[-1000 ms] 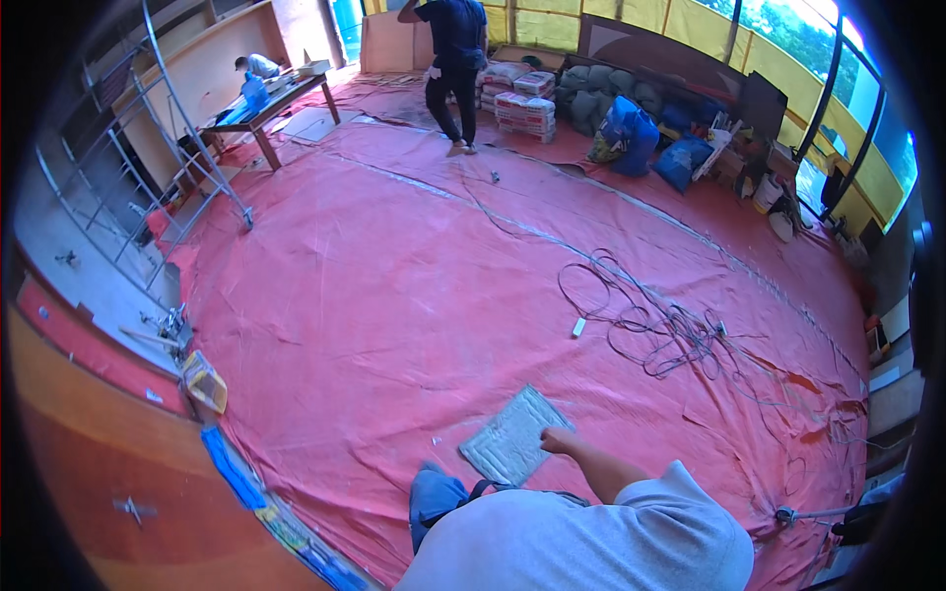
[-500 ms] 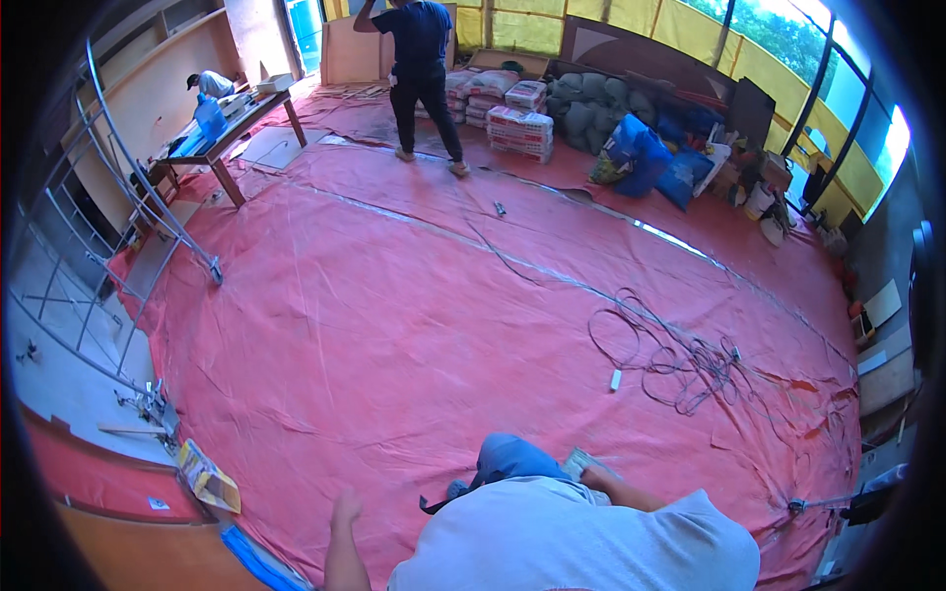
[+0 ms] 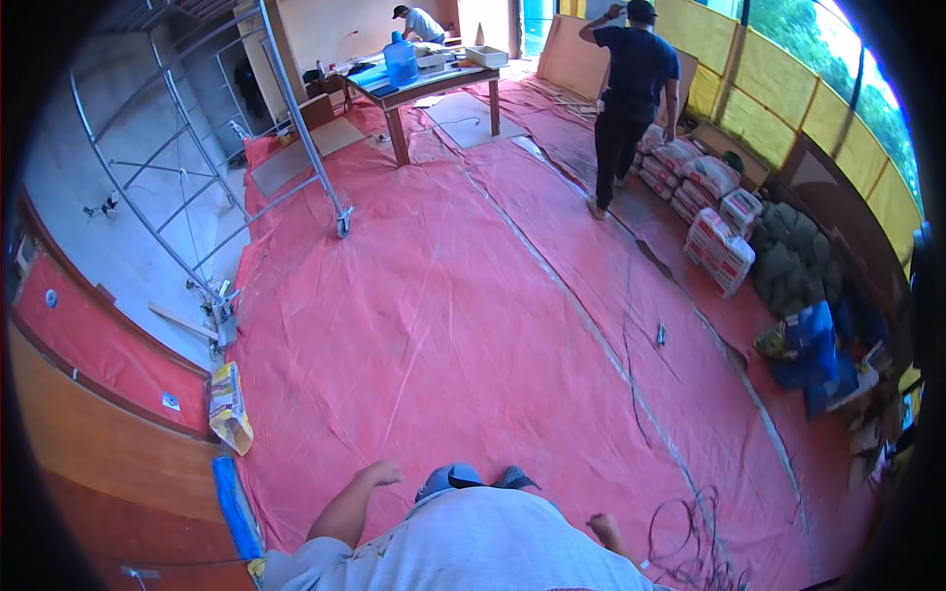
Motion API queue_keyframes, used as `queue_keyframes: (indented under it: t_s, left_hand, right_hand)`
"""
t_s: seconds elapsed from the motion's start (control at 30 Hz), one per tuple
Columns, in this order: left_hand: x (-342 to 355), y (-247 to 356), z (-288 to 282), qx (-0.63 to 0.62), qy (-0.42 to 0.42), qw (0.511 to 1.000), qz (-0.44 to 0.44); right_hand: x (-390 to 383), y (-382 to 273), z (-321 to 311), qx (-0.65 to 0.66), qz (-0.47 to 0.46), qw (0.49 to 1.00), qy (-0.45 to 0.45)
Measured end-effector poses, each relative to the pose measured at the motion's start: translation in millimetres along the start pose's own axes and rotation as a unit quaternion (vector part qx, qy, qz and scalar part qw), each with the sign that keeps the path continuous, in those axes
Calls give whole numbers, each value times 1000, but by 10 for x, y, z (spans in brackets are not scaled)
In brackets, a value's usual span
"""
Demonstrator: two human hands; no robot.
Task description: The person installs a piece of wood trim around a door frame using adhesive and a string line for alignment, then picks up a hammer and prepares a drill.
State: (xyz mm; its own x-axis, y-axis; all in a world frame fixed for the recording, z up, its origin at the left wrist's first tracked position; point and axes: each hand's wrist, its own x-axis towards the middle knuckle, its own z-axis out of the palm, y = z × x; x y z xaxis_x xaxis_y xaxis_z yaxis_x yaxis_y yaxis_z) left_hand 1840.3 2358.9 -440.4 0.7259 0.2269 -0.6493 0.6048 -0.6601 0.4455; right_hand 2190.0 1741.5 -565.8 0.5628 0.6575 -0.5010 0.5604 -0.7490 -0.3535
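Note:
My left hand (image 3: 379, 474) hangs in front of my body over the red floor sheeting (image 3: 434, 345), its fingers loosely bent and apart from any object. On the other side, my right hand (image 3: 604, 529) is low beside my shirt, its fingers curled in. What it holds, if anything, is hidden. Between the hands, my blue trouser knee (image 3: 445, 480) and a dark shoe (image 3: 515, 479) show below the grey shirt. A tangle of dark cable (image 3: 680, 537) lies on the sheeting to the right of my right hand.
A wheeled metal scaffold (image 3: 320, 172) stands at left, near a table (image 3: 434, 91) with a blue water jug (image 3: 401, 61). One person (image 3: 631, 79) walks at the back; another (image 3: 422, 24) bends behind the table. Stacked sacks (image 3: 719, 251) line the right; a yellow bag (image 3: 229, 409) lies left.
My view has swung left, so the cable now sits lower right. The pale flat thing in my right hand is out of sight. My left hand has come up and inward.

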Motion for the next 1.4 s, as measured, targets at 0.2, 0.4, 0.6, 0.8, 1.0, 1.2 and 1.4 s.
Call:
queue_keyframes:
  t_s: [0.2,0.4,0.6,0.8,1.0,1.2,1.4]
  left_hand:
    - [280,-280,-660,26,-110,948,-297]
    - [1717,-2,-1985,-65,-148,945,-283]
    - [4762,493,-4133,76,-65,993,-61]
    - [7054,1771,-6253,-47,195,980,-4]
    - [7773,2234,-6927,-101,42,994,18]
    - [7366,1513,-6943,28,-4,995,-91]
    - [7401,1446,-7320,-78,-211,919,-323]
  right_hand:
    - [2623,-750,-2662,289,123,932,178]
    - [4129,-843,-3476,260,127,947,139]
    - [4564,-428,-3439,205,186,959,-63]
    - [5870,-366,-4352,282,285,916,-22]
    - [7614,165,-5475,243,241,940,-16]
    - [10039,87,-7646,286,135,925,209]
    - [11830,-554,-8741,360,118,904,198]
